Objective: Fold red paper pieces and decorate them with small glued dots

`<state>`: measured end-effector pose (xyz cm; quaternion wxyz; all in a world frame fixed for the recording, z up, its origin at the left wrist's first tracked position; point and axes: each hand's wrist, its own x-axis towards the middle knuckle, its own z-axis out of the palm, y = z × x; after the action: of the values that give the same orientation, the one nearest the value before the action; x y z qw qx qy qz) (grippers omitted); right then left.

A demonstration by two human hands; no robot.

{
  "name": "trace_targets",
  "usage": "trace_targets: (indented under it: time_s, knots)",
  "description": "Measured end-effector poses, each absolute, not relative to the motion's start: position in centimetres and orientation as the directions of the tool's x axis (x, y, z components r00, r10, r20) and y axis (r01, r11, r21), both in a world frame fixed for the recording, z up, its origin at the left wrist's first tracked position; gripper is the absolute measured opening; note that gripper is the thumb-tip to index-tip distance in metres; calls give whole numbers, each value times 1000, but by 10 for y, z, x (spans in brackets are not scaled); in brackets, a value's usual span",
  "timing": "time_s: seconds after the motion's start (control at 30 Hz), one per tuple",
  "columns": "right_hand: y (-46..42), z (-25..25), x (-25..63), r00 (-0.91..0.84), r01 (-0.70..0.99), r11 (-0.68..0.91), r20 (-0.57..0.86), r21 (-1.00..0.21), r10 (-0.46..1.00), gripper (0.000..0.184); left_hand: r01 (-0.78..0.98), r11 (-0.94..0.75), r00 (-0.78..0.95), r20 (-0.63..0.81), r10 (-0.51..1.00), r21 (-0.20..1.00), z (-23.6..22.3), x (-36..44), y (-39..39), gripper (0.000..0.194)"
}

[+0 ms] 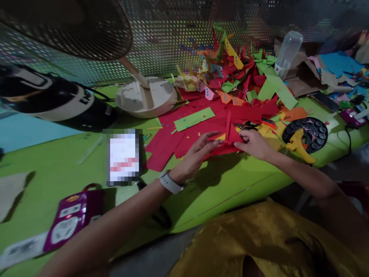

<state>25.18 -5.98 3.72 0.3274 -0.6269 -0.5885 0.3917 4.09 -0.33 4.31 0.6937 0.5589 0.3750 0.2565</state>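
A folded piece of red paper (234, 134) stands up between my hands, over the front part of the red sheets. My right hand (255, 144) pinches its right edge between thumb and fingers. On the other side is my left hand (198, 152), wearing a pale wristwatch (171, 182). Its fingers stretch towards the paper's left edge; whether they touch it is hard to tell. Beneath and behind lie flat red paper sheets (198, 111), with a light green strip (194, 119) on top. Yellow paper pieces (271, 140) lie close to my right hand.
Folded paper pieces (236, 57) are heaped against the perforated panel (167, 30). A fan base (145, 98), black flask (95, 109), blurred-screen device (123, 157) and purple power socket (75, 215) stand left. Right are a yellow hand tool (300, 148), black round tray (319, 132) and clear bottle (290, 52).
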Motion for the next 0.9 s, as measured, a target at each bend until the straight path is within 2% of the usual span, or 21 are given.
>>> trace_targets:
  time_s: [0.1,0.17,0.3,0.4,0.43,0.47,0.53,0.6,0.63,0.73,0.9]
  knots:
    - [-69,33,244,42,529,-83,-71,-844,997,16,167,352,639,-373,673,921,47,32,-9,55]
    - [-73,31,239,48,544,-92,-78,-834,996,16,189,387,640,-413,648,902,43,26,-11,60]
    - [-77,33,239,5,527,-113,-129,-843,992,27,184,386,557,-419,717,904,28,17,-10,53]
    - [-74,42,256,-1,531,-81,-96,-843,995,31,189,370,504,-413,759,910,23,12,-7,50]
    - [-72,45,264,32,587,-73,-67,-806,997,30,183,360,483,-402,778,915,23,11,-6,50]
    - [-70,47,273,88,689,-78,-24,-720,996,26,175,354,463,-394,794,919,22,11,-5,50]
    - [-66,49,288,170,876,-141,22,-462,985,22,157,361,434,-393,811,919,23,10,-5,51]
    - [-64,46,297,170,955,-169,-16,-244,985,23,150,377,430,-404,807,914,23,11,-6,51]
    - [-64,44,299,152,970,-159,-51,-186,987,23,150,382,430,-408,806,912,23,11,-6,50]
    - [-65,39,299,71,983,-87,-99,-161,993,19,145,400,422,-422,802,905,22,10,-7,49]
    - [-68,43,297,-3,979,-10,-61,-203,998,15,136,432,422,-447,789,892,22,8,-7,47]
